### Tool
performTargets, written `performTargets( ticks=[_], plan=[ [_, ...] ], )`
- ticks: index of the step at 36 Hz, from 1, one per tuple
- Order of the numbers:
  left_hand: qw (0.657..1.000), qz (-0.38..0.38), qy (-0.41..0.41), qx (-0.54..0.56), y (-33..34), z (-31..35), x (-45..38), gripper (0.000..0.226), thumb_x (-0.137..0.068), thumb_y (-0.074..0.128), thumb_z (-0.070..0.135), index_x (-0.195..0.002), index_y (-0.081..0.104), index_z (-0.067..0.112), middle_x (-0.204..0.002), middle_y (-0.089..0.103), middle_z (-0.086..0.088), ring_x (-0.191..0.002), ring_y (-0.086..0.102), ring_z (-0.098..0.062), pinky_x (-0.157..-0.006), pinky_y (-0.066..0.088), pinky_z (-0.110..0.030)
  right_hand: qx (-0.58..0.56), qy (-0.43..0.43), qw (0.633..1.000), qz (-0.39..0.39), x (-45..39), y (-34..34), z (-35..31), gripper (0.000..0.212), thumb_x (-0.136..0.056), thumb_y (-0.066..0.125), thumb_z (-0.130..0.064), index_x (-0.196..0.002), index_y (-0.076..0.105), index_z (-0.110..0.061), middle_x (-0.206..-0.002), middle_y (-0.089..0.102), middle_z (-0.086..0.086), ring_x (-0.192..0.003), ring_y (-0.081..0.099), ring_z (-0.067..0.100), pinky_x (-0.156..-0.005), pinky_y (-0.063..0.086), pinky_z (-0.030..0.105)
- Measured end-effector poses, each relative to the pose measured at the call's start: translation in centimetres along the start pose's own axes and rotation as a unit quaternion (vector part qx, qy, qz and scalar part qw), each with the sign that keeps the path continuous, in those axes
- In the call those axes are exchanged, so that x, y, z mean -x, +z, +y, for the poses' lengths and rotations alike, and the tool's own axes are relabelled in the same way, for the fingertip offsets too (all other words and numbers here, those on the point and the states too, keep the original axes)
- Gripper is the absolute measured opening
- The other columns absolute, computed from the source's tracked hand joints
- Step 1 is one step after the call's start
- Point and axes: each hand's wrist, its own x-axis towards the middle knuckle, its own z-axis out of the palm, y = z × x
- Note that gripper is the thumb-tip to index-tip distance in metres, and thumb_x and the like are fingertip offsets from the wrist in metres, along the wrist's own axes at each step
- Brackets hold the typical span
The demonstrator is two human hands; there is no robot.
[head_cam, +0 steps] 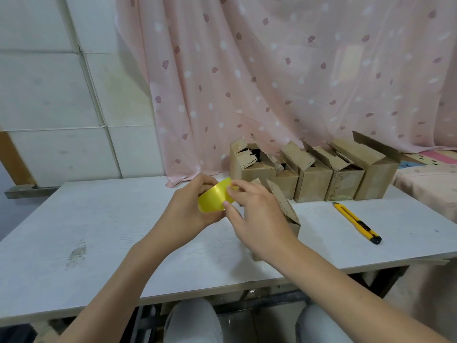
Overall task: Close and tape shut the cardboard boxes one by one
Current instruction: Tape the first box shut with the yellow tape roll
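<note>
The worktop (99, 219) lay bare to the left. On the right, a row of open boxes (314, 174) blocked the back edge, a utility knife (356, 222) lying just before them.

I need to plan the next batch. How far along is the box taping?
Nothing looks taped yet: the row of boxes at the back still has flaps standing open. In hand: the left hand holds the yellow tape roll while the right hand picks at it, above a nearer open box. Closing and taping every box remains; the utility knife lies unused.
</note>
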Motion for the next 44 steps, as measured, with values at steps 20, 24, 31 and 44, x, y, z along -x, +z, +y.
performTargets(
  ticks=[20,24,31,44],
  plan=[
    [0.997,-0.008,-0.012,-0.074,0.2,-0.7,-1.5,0.051,-0.075,0.086,0.023,-0.116,0.057,0.027,-0.100,0.063,0.019,-0.092,0.055,0.005,-0.072,0.041,-0.008,-0.097,0.076,0.992,0.027,-1.4,-3.7,2.2,0.025,-0.095,0.055,-0.016,-0.106,0.077,-0.020,-0.092,0.073,-0.009,-0.076,0.063,0.002,-0.067,0.041,0.005],
    [0.987,-0.037,-0.036,-0.152,0.7,-2.7,-2.1,0.057,-0.075,0.086,0.029,-0.124,0.057,0.022,-0.103,0.059,0.014,-0.095,0.052,-0.008,-0.077,0.041,-0.021,-0.048,0.119,0.992,0.008,-2.4,-4.7,4.3,0.024,-0.095,0.054,-0.018,-0.103,0.075,-0.025,-0.089,0.074,-0.003,-0.081,0.064,0.008,-0.062,0.040,0.007],
    [0.949,-0.108,-0.070,-0.287,3.2,-6.6,-3.0,0.068,-0.080,0.081,0.034,-0.140,0.050,0.021,-0.111,0.051,-0.003,-0.103,0.054,-0.024,-0.084,0.045,-0.032,-0.014,0.181,0.982,-0.048,-2.8,-4.0,7.8,0.032,-0.100,0.052,-0.029,-0.128,0.063,-0.019,-0.119,0.068,0.001,-0.094,0.060,0.013,-0.065,0.040,0.016],
    [0.943,-0.142,-0.037,-0.298,6.2,-10.3,-2.9,0.028,-0.085,0.068,0.009,-0.112,0.062,0.013,-0.100,0.054,0.003,-0.095,0.056,-0.020,-0.068,0.037,-0.024,-0.158,0.270,0.945,-0.094,-2.4,-4.3,9.9,0.022,-0.103,0.053,-0.033,-0.094,0.071,-0.026,-0.073,0.057,0.000,-0.068,0.051,0.014,-0.060,0.040,0.025]
  ],
)
